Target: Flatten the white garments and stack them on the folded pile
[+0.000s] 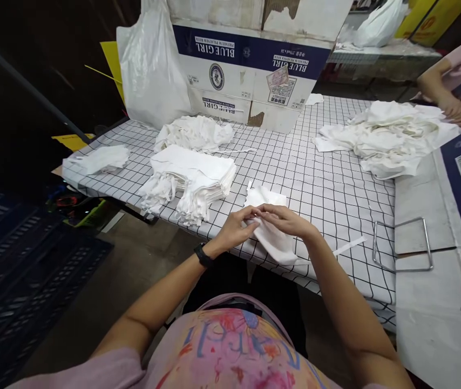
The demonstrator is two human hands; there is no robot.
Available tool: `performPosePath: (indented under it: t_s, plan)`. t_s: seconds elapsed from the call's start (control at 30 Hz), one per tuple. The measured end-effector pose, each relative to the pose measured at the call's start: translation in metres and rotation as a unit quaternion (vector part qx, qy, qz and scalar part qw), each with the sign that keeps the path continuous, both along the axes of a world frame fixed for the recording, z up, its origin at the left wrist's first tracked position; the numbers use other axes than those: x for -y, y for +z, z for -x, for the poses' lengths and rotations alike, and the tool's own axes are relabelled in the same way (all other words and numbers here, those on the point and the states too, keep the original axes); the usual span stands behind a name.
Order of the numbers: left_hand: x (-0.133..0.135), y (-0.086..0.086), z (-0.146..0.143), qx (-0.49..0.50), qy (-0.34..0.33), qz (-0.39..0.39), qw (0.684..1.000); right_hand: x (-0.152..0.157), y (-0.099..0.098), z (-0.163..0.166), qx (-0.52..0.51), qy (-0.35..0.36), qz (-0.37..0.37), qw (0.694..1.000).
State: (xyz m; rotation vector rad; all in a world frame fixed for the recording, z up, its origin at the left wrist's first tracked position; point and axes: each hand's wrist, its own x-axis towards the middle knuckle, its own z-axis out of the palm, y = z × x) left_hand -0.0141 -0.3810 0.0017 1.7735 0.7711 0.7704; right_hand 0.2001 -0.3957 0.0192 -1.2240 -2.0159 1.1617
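A white cloth piece (pixel 273 243) lies at the table's near edge, with a narrow strap running off to the right. My left hand (pixel 238 227), with a black watch at the wrist, pinches the upper edge of this cloth between thumb and fingers. Meeting it there, my right hand (pixel 285 219) lies over the same edge, fingers together and bent onto the fabric; its thumb is mostly hidden. Just beyond my hands more white fabric lies flat. To the left sits a neat stack of white cloth pieces (pixel 194 165), straps hanging from its front.
A loose white heap (pixel 194 132) and a plastic bag (pixel 149 70) stand behind the stack, beside a large carton (pixel 250 70). At right are a cloth pile (pixel 392 132), a metal wire frame (pixel 402 221) and another carton (pixel 433 319). Another person's hands (pixel 453 108) are beyond the pile.
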Motion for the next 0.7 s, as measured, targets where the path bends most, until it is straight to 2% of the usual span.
performPosePath:
  t_s: [0.2,0.3,0.4,0.53,0.7]
  plan:
    - [-0.022,0.039,-0.013,0.053,-0.087,0.039,0.994,0.013,0.038,-0.018,-0.050,-0.080,0.018,0.995]
    - [-0.039,0.061,-0.017,0.053,-0.147,0.088,0.984,0.017,0.064,-0.029,-0.108,-0.138,-0.010,0.985]
    - [-0.057,0.076,-0.014,0.032,-0.196,0.119,0.973,0.019,0.088,-0.040,-0.164,-0.205,-0.062,0.963]
    - [-0.072,0.087,-0.002,0.017,-0.180,0.096,0.979,0.020,0.107,-0.060,-0.239,-0.300,-0.119,0.916]
    - [-0.078,0.096,0.015,0.024,-0.179,0.117,0.977,0.019,0.114,-0.080,-0.277,-0.359,-0.107,0.885]
